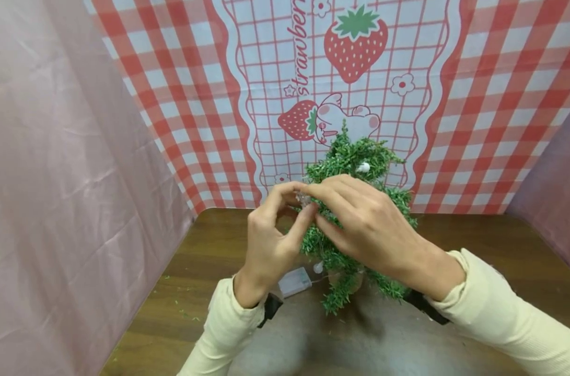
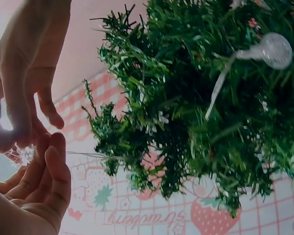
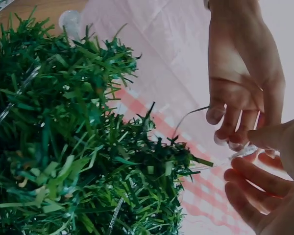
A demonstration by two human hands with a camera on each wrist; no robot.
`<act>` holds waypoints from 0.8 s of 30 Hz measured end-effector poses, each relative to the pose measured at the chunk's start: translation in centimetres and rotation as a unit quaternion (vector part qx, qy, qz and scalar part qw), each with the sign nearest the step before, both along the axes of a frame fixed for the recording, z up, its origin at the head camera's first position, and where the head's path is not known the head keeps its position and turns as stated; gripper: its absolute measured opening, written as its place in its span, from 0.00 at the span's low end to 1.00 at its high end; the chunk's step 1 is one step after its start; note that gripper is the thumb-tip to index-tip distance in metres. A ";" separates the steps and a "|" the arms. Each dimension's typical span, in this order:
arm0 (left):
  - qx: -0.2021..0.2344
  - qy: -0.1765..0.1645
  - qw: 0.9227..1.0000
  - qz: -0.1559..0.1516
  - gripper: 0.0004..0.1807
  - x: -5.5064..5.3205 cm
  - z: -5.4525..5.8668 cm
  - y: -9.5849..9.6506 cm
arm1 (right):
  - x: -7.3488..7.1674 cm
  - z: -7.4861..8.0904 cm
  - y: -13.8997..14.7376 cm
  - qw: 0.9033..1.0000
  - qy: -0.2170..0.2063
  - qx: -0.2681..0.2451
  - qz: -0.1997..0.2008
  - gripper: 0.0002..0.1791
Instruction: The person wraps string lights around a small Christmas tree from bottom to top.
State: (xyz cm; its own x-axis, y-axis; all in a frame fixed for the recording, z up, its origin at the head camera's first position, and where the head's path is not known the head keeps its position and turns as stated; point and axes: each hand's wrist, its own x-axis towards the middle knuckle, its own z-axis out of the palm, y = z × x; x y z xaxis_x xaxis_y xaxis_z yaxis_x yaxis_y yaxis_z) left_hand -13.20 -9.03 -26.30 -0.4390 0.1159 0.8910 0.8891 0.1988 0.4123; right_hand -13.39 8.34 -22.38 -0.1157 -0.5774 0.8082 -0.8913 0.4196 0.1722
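Over the left side of a small green artificial tree (image 1: 334,256), both hands meet at a small clear, tangled-looking piece (image 2: 22,154) of a string light. My left hand (image 1: 270,237) pinches it between thumb and index finger. From the other side my right hand (image 1: 367,224) also pinches at it, its fingertips close to the left ones. In the left wrist view a thin clear wire (image 2: 88,154) runs from the fingers to the tree. The piece is small and partly hidden by the fingers. A round frosted bulb (image 2: 277,51) hangs among the branches.
A white battery box (image 1: 295,282) lies on the brown wooden table (image 1: 209,245), left of the tree's base, with a bulb (image 1: 318,267) beside it. Green bits are scattered at left. A strawberry-print checked cloth (image 1: 190,104) hangs behind, a pink curtain (image 1: 68,183) at left.
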 end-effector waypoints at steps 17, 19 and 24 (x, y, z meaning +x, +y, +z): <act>-0.106 0.005 0.985 0.137 0.25 -3.8 -1.0 1.3 | -1.6 3.1 2.6 0.986 -0.098 -0.131 -0.027 0.06; -0.138 -0.005 0.980 0.146 0.28 -4.4 -1.4 1.6 | -2.1 3.7 2.8 0.983 -0.112 -0.141 -0.037 0.08; -0.159 0.002 0.970 0.184 0.25 -4.7 -1.9 2.0 | -3.7 5.1 3.6 0.980 -0.115 -0.141 -0.075 0.13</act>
State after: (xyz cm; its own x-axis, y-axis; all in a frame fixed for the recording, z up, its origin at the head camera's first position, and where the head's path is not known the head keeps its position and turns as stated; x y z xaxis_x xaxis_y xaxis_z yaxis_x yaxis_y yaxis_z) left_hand -17.87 -7.00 -28.23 -0.5001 0.2210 0.8373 0.7353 0.6191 0.2757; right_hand -17.13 11.93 -17.30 -0.3795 -0.2974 0.8761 -0.8175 0.5511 -0.1671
